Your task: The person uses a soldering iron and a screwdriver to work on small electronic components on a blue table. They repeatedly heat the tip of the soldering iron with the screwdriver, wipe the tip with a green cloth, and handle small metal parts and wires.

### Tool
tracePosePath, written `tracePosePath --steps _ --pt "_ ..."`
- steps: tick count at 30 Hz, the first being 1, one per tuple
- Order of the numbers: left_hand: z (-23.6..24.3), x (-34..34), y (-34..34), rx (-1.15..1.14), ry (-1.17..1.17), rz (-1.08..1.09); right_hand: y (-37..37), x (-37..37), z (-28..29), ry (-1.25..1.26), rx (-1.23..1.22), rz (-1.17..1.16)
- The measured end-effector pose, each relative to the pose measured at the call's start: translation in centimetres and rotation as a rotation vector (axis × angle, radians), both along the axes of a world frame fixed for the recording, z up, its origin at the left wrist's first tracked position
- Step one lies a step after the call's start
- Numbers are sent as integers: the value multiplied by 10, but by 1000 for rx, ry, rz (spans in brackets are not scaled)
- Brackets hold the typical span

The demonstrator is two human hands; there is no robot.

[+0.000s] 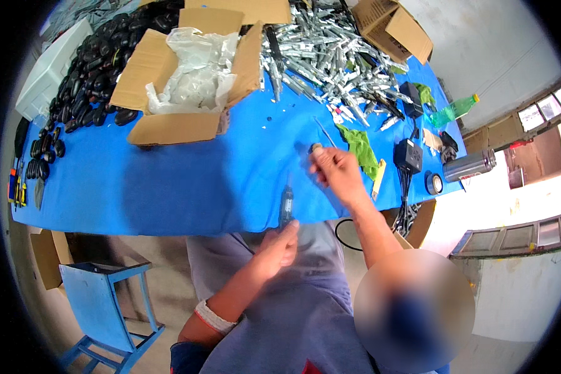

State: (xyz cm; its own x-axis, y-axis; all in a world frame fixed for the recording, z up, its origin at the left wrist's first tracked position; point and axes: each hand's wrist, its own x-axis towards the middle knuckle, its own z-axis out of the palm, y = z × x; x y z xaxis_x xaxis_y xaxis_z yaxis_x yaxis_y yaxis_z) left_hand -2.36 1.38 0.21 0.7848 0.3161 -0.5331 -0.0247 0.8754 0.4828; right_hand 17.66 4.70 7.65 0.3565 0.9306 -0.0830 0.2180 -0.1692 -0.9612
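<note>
My left hand [274, 252] is closed on a slim dark tool [287, 206] with a pale label and thin tip, held upright at the near edge of the blue-covered table [174, 187]. My right hand [336, 174], higher and to the right, has its fingers pinched on a small brownish-grey piece [316, 149], too small to make out. Beside that hand lie a green cloth [363, 144], a thin blue rod [324, 129] and a yellow strip [378, 177]. Beyond them is a heap of silvery metal parts [311, 50].
An open carton [131, 75] holds clear plastic. Black oval pieces [100, 56] and a white box [50, 75] sit left. Black power units [408, 156], cables, a bottle [455, 109] and steel flask [467, 165] are right. A blue chair [100, 299] stands lower left.
</note>
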Motion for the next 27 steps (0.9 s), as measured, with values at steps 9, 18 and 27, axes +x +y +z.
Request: tracePosePath --steps 9,18,27 --pt "14 -2 -12 -39 -88 -47 -14 -28 -15 113 -143 159" --pt "20 -4 -18 -6 -153 -73 -20 -31 -19 296 -81 195" --pt "24 2 -19 77 -49 -96 -31 -28 -14 305 -167 123"
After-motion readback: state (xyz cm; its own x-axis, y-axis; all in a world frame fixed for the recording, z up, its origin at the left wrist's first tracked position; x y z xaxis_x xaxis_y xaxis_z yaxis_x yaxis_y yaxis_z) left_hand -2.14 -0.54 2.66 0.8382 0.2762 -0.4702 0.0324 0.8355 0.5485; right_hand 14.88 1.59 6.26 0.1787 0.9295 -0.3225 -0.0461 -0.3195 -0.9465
